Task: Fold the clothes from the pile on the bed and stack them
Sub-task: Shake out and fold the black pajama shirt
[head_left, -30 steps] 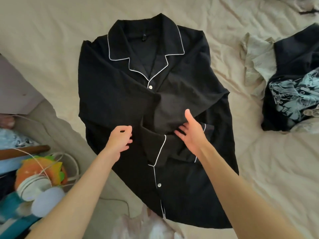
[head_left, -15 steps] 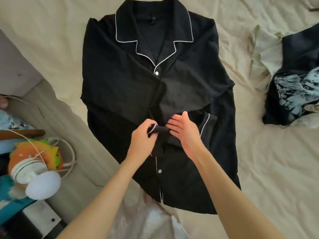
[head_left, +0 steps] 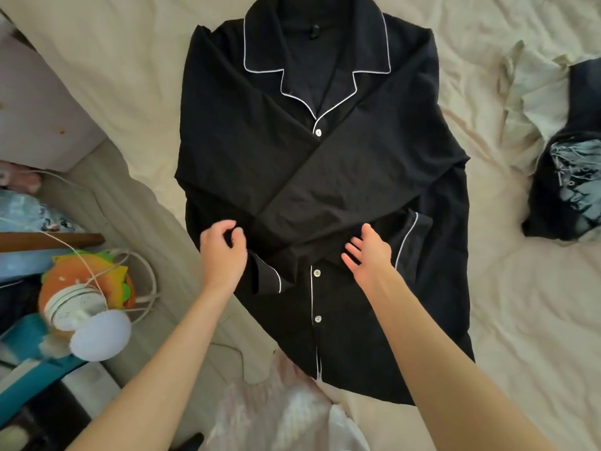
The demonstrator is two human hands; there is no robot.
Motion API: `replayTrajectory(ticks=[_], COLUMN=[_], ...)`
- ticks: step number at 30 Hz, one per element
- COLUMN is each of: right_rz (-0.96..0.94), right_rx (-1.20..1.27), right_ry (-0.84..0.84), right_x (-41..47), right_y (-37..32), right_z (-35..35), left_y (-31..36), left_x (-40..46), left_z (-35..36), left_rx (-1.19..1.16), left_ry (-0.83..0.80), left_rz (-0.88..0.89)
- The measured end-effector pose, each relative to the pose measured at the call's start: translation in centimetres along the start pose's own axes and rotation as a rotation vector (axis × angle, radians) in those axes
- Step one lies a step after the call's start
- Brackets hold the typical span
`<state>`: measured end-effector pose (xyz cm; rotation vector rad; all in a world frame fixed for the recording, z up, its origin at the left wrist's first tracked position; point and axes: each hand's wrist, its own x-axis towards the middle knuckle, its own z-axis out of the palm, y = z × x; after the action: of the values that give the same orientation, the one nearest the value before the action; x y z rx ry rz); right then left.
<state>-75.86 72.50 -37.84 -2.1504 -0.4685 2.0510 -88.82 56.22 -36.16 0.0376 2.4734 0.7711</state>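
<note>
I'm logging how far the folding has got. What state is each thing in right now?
Black shirt: flat on the bed, face up, buttoned, both sleeves crossed over the front.
Left hand: fingers curled, over the left cuff; grip unclear.
Right hand: open, fingers on the sleeve.
Dark printed garment: crumpled, unfolded.
Bed sheet: wrinkled.
</note>
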Motion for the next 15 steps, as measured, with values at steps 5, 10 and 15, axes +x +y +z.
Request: replayTrajectory(ticks=[5,10,15], right_rz=[0.088,0.094,-0.001], right_rx=[0.210,0.102,0.051], right_ry=[-0.122,-0.121,-0.138], right_x=[0.6,1.2,0.6], right_y=[-0.1,-0.4,-0.6], right_z=[0.5,0.6,1.2], left_y=[3.0,3.4,3.5], left_x=[2.2,4.1,5.0], left_z=[2.4,2.3,0.2], left_rx=[0.399,0.234,0.135], left_ry=[-0.233,-0.203,-0.106], left_rz=[0.331,0.192,0.275])
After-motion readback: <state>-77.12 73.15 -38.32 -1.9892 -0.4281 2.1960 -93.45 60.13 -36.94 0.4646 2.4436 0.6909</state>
